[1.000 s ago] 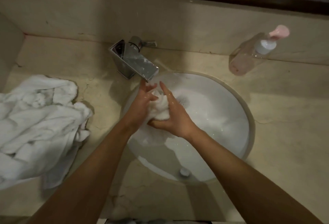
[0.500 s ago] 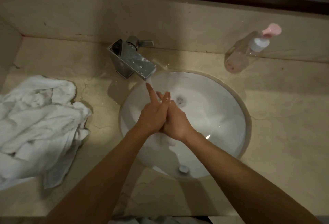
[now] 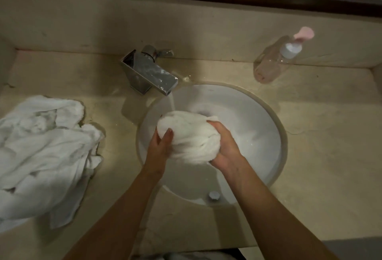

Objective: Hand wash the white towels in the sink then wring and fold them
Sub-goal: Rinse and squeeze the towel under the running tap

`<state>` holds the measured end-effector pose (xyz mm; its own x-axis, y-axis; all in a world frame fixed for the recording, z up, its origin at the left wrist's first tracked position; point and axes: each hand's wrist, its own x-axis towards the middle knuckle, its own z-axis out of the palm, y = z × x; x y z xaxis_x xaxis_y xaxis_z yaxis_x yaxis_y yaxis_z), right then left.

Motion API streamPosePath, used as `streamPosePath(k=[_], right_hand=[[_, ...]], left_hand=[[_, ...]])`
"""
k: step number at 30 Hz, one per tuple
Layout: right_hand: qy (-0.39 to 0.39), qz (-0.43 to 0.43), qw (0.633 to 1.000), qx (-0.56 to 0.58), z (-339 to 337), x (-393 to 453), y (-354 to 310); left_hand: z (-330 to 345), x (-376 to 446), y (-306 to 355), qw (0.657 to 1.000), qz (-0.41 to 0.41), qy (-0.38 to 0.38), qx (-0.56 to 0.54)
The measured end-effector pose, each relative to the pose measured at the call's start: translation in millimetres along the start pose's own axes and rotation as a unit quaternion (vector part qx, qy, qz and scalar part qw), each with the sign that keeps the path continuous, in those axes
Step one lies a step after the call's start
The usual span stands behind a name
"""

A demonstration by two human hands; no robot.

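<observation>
A wet white towel (image 3: 189, 133) is bunched into a ball over the round white sink (image 3: 258, 115). My left hand (image 3: 160, 147) grips its left side, thumb on top. My right hand (image 3: 224, 146) grips its right side, fingers curled round the cloth. Water runs from the chrome faucet (image 3: 149, 75) down onto the towel's upper left. A heap of other white towels (image 3: 43, 152) lies on the counter to the left of the sink.
A clear pump bottle with a pink top (image 3: 279, 59) stands at the back right of the beige stone counter (image 3: 322, 135). The sink's overflow button (image 3: 214, 195) shows at the near rim. A dark-framed mirror runs along the back wall.
My hands were pressed together over the drain with the towel mostly hidden; now they have spread apart and lifted the bunched towel up under the running water.
</observation>
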<state>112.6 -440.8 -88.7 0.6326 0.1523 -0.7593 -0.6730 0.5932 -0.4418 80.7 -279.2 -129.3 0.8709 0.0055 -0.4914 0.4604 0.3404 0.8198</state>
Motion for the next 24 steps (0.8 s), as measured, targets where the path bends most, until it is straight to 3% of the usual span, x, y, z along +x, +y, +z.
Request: streamPosePath(k=[3, 5, 8, 11, 14, 17, 19, 20, 21, 22, 24], right_hand=[[0.047, 0.02, 0.999, -0.016, 4.4, -2.3, 13.1], [0.128, -0.088, 0.974, -0.167, 0.6, -1.3, 24.0], [0.147, -0.23, 0.887, -0.373, 5.2, -6.4, 34.4], [0.113, -0.315, 0.787, -0.519, 20.0, -13.4, 35.4], [0.081, -0.369, 0.675, -0.633, 21.9, -16.5, 29.9], [0.029, -0.393, 0.564, -0.726, 18.2, -16.4, 22.3], [0.008, -0.374, 0.514, -0.772, 13.4, -14.9, 17.4], [0.003, -0.366, 0.507, -0.78, 10.5, -15.0, 15.6], [0.002, -0.36, 0.523, -0.772, 7.3, -14.6, 13.9], [0.006, -0.352, 0.56, -0.75, 4.0, -13.9, 13.1], [0.019, -0.325, 0.679, -0.657, -1.0, -14.9, 13.0]], left_hand=[[8.6, 12.9, 9.2, 0.998, -0.038, 0.004, -0.05], [4.5, 26.5, 15.3, 0.994, -0.098, 0.036, -0.04], [-3.2, 42.6, 18.8, 0.978, -0.205, 0.011, -0.037], [-2.6, 45.2, 26.4, 0.972, -0.227, -0.057, 0.007], [-4.9, 53.5, 32.8, 0.969, -0.234, -0.053, 0.048], [-8.1, 62.9, 40.3, 0.941, -0.295, -0.13, 0.1], [-1.3, 62.8, 44.4, 0.927, -0.312, -0.151, 0.145], [4.0, 60.0, 47.1, 0.925, -0.311, -0.142, 0.166], [7.7, 60.2, 45.1, 0.927, -0.309, -0.118, 0.177], [9.3, 59.6, 43.6, 0.932, -0.299, -0.088, 0.185], [8.3, 62.0, 32.8, 0.956, -0.242, -0.059, 0.156]])
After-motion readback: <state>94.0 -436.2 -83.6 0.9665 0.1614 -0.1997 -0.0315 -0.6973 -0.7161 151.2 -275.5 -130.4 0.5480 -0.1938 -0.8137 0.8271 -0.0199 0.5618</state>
